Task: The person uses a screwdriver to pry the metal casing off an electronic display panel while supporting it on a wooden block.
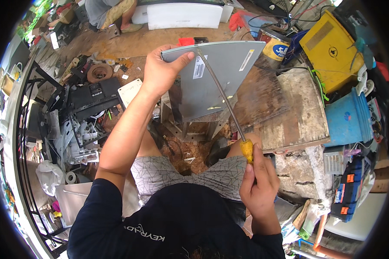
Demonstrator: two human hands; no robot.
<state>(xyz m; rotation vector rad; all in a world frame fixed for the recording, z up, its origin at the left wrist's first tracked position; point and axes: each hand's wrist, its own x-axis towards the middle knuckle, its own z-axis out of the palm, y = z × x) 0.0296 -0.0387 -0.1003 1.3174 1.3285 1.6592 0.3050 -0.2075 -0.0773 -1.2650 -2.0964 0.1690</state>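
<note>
My left hand [162, 69] grips the upper left corner of a flat grey metal panel [214, 82], which stands tilted on edge over a small metal stand [190, 127] between my knees. Two stickers show on the panel's face. My right hand [258, 183] is closed on the yellow handle of a long screwdriver [224, 97]. Its thin shaft runs up and left across the panel, with the tip at the panel's top edge near my left thumb.
A worn wooden board [289, 112] lies on stone blocks to the right. Beyond it are a yellow case [330, 49], a blue bucket [350, 118] and a dark toolbox [348, 192]. Scrap electronics [90, 97] pile up on the left. Another person [112, 13] sits at the top.
</note>
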